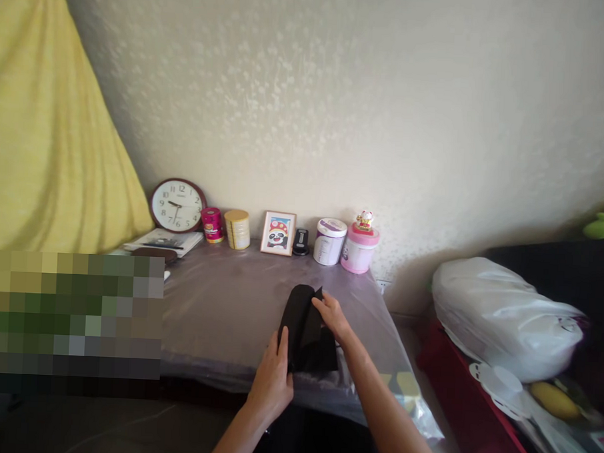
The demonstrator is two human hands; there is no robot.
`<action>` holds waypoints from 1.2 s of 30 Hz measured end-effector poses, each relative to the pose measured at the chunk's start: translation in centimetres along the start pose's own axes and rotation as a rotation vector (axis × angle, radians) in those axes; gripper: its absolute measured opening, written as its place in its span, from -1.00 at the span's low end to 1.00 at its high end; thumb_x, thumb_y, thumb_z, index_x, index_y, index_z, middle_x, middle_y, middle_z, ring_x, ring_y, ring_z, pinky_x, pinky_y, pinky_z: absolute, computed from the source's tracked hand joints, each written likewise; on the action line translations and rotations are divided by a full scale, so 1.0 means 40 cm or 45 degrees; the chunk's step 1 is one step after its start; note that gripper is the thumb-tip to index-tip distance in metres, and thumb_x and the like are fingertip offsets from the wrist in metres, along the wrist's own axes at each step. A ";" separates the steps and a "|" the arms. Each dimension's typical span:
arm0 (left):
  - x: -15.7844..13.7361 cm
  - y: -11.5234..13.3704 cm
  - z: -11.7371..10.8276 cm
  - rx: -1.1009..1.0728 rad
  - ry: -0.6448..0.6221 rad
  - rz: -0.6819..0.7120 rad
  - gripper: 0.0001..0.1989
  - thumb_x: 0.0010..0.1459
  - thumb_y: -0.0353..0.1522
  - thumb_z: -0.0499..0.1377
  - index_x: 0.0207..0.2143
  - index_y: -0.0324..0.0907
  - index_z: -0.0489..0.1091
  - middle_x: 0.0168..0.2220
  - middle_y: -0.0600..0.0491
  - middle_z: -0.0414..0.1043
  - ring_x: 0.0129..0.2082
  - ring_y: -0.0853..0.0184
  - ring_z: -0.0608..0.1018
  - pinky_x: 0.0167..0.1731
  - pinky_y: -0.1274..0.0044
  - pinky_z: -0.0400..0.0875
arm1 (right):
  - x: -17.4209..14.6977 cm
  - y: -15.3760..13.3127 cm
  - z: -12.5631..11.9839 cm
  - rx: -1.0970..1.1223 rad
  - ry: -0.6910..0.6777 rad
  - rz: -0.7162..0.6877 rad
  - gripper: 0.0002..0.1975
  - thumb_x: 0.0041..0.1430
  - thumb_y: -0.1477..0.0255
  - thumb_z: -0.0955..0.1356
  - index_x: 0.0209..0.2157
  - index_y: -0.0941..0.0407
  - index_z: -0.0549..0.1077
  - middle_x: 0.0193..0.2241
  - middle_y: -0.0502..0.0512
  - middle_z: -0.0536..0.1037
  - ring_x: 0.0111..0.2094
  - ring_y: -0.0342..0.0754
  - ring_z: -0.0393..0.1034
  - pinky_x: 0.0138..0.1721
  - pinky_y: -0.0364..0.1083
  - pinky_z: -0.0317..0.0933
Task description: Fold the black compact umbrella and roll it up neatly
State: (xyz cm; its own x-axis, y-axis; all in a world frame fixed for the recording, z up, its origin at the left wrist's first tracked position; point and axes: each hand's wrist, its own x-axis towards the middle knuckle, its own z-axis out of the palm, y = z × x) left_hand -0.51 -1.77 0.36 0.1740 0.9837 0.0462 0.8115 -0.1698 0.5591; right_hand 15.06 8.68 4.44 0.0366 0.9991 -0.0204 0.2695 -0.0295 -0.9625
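Note:
A black folded item, cloth-like and long (298, 320), stands at the front edge of the table between my two hands. Its exact kind I cannot make out. My left hand (274, 375) grips its lower left side, with fingers pressed along the edge. At the upper right, my right hand (329, 314) pinches a black flap that stands away from the main part. More black material hangs below the right wrist, over the table's front edge.
The table (218, 310) has a clear plastic cover. Along the wall stand a round clock (177, 206), a pink can (212, 224), a yellow-lidded tin (237, 230), a panda picture frame (278, 233), a white tub (330, 242) and a pink-lidded tub (359, 251). A white bag (503, 315) lies right.

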 end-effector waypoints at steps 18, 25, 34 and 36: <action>0.007 -0.018 0.006 -0.094 0.067 -0.001 -0.16 -0.14 -0.54 0.04 0.22 -0.26 -0.21 0.24 -0.14 -0.04 0.23 0.22 0.08 0.19 0.39 0.03 | 0.064 0.015 0.139 -0.414 -0.049 -0.012 -0.67 0.12 0.44 0.26 -0.06 0.19 0.25 -0.64 -0.09 0.45 -0.75 -0.24 0.27 -0.64 -0.25 0.15; -0.005 -0.015 -0.004 -0.146 0.160 0.042 -0.05 -0.09 -0.54 0.02 0.22 -0.23 -0.57 0.28 -0.09 -0.17 0.23 0.26 0.09 0.13 0.46 0.08 | 0.027 -0.017 0.143 -0.650 -0.144 -0.275 -0.79 0.19 0.41 0.18 -0.24 0.11 0.40 -0.57 -0.06 0.54 -0.66 -0.22 0.36 -0.48 -0.24 0.17; -0.025 -0.024 -0.047 0.195 0.001 -0.012 -0.34 0.06 -0.32 0.04 0.22 -0.19 -0.07 0.05 -0.17 0.22 0.03 0.11 0.34 -0.02 0.36 0.23 | 0.001 -0.013 0.138 -0.709 -0.265 -0.445 -0.78 0.19 0.44 0.17 -0.33 0.05 0.43 -0.45 -0.05 0.60 -0.34 -0.14 0.48 -0.32 -0.21 0.19; -0.024 -0.024 -0.057 0.252 0.119 -0.002 -0.44 0.09 -0.26 0.03 0.16 -0.16 0.08 0.12 -0.18 0.14 0.09 0.07 0.28 0.02 0.31 0.19 | 0.000 -0.014 0.135 -0.695 -0.275 -0.453 -0.78 0.20 0.44 0.18 -0.34 0.06 0.44 -0.44 -0.05 0.60 -0.33 -0.13 0.48 -0.32 -0.21 0.19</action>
State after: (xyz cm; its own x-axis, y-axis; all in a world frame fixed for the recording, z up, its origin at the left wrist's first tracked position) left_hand -2.73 -2.43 1.65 0.1279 0.9836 0.1274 0.9071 -0.1679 0.3859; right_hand 9.69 8.84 3.53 -0.3214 0.9327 0.1636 0.6780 0.3473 -0.6478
